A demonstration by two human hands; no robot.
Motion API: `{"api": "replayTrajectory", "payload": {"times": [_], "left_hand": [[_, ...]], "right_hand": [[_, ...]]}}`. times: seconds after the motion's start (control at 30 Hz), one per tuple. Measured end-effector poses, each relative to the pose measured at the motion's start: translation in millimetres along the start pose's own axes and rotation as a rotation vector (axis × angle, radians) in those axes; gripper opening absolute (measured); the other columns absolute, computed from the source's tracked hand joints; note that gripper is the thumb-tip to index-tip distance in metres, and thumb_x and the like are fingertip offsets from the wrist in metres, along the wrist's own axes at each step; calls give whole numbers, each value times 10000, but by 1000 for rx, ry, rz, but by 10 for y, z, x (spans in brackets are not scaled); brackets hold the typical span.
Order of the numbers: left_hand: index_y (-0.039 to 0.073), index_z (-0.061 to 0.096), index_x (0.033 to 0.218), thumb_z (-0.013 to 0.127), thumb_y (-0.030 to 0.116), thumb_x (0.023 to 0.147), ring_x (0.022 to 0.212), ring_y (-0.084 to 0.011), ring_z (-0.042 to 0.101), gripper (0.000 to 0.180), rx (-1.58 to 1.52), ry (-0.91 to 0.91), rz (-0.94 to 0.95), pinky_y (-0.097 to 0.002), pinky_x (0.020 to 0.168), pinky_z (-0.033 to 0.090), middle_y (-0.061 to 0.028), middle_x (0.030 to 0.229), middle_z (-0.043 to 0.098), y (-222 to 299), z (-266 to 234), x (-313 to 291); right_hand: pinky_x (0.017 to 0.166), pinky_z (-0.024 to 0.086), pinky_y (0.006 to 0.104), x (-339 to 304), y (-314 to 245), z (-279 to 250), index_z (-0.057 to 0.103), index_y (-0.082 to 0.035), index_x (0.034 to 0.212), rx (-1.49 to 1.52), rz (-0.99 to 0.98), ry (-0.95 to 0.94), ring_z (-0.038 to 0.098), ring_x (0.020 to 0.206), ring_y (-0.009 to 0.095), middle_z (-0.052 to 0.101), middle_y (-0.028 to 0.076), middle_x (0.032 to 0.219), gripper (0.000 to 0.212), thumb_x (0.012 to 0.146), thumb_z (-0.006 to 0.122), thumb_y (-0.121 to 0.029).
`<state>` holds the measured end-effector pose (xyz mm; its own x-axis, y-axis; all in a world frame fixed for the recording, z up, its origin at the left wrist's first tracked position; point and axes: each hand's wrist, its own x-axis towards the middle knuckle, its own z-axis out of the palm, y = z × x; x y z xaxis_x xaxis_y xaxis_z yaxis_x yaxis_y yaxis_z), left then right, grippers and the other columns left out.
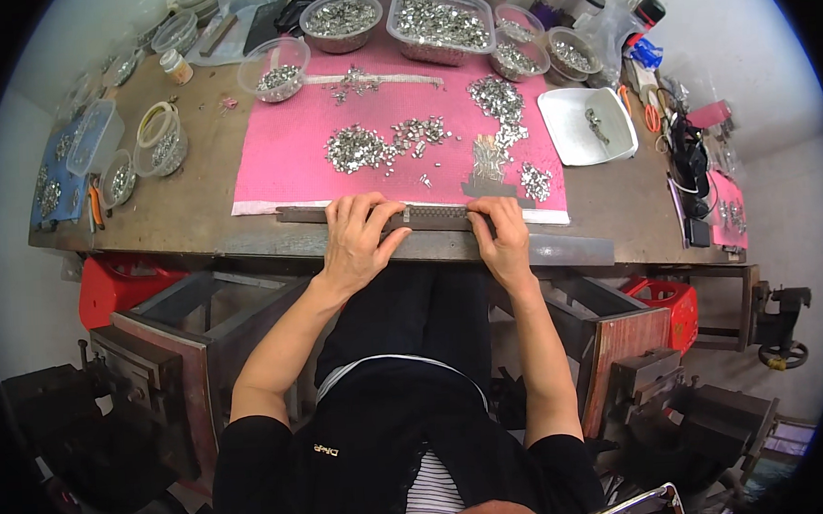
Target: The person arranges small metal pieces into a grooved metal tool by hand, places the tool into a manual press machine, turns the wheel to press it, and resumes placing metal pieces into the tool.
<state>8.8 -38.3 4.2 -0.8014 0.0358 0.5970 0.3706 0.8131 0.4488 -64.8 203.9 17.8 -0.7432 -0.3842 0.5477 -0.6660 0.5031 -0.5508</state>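
A narrow strip of small metal pieces (437, 212) lies along a long dark bar (299, 214) at the front edge of the pink mat (272, 162). My left hand (358, 236) is closed at the strip's left end, its thumb and fingertips pinching there. At the other end my right hand (506, 243) pinches the strip between thumb and fingers. Fingers hide parts of the bar. Beyond my hands, loose silvery metal pieces (357, 150) lie heaped on the mat. A flat grey plate (491, 174) with slim metal pieces rests near my right hand.
Clear tubs of metal pieces, among them a rectangular one (443, 52), line the back. A white tray (561, 128) holds a short metal chain. Orange-handled pliers (97, 206) lie left. Red stools (120, 286) and open drawers (214, 314) sit below the table edge.
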Motion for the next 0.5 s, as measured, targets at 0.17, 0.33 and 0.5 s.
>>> {"api": "replayTrajectory", "payload": {"times": [0.17, 0.33, 0.5], "left_hand": [[101, 686, 1131, 820, 209, 798, 1032, -291, 554, 375, -34, 3, 16, -432, 933, 378, -77, 1115, 614, 13, -7, -2], [96, 666, 1157, 806, 221, 828, 1058, -278, 551, 378, -55, -25, -2, -462, 993, 371, -79, 1120, 592, 10, -26, -12], [102, 677, 1141, 801, 220, 835, 1056, -270, 562, 351, -39, -4, -6, -460, 993, 371, -74, 1118, 602, 12, -12, -6]], "right_hand": [[838, 472, 399, -32, 5, -17, 678, -31, 964, 50, 50, 2, 617, 917, 303, 693, 98, 974, 149, 836, 730, 27], [834, 487, 386, -8, 1, -25, 679, -19, 969, 45, 26, -15, 630, 912, 297, 703, 102, 965, 171, 824, 729, 57], [819, 505, 384, 2, 14, -31, 678, -12, 970, 80, 48, -23, 636, 911, 298, 703, 106, 964, 182, 819, 723, 79]]}}
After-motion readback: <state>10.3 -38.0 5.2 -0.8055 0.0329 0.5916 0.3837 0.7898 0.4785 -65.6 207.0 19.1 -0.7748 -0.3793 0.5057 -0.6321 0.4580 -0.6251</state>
